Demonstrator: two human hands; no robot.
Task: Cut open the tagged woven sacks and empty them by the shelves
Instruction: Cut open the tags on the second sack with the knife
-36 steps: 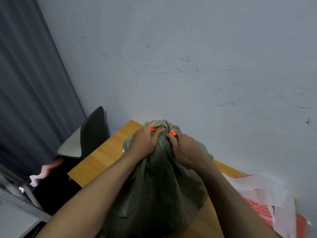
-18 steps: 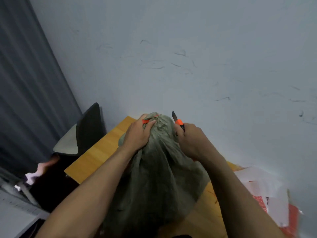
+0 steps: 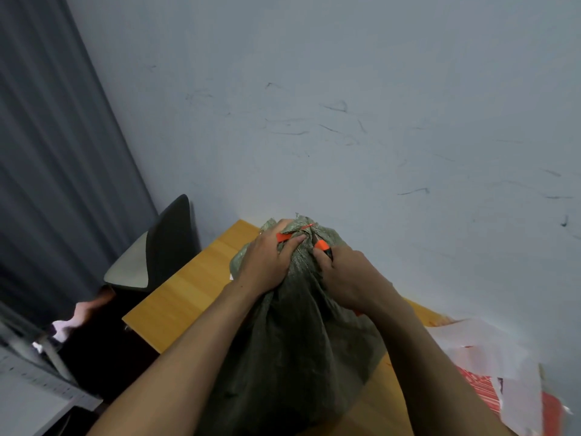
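A grey-green woven sack (image 3: 292,341) stands upright on the wooden bench (image 3: 188,294), close to the pale wall (image 3: 345,121). Its mouth is gathered into a tight neck at the top. The left hand (image 3: 267,262) grips this neck from the left side, with the fingers curled around the cloth and over an orange tag (image 3: 284,237). The right hand (image 3: 349,278) is closed around a small knife (image 3: 323,247) with an orange front part, and the knife points into the neck just beside the left fingers. The blade itself I cannot see clearly. The two hands are near each other, with only the neck between them. At the left of the bench are a black chair (image 3: 169,240) and a grey curtain (image 3: 47,152). At the right lie white papers (image 3: 490,350) over something red.
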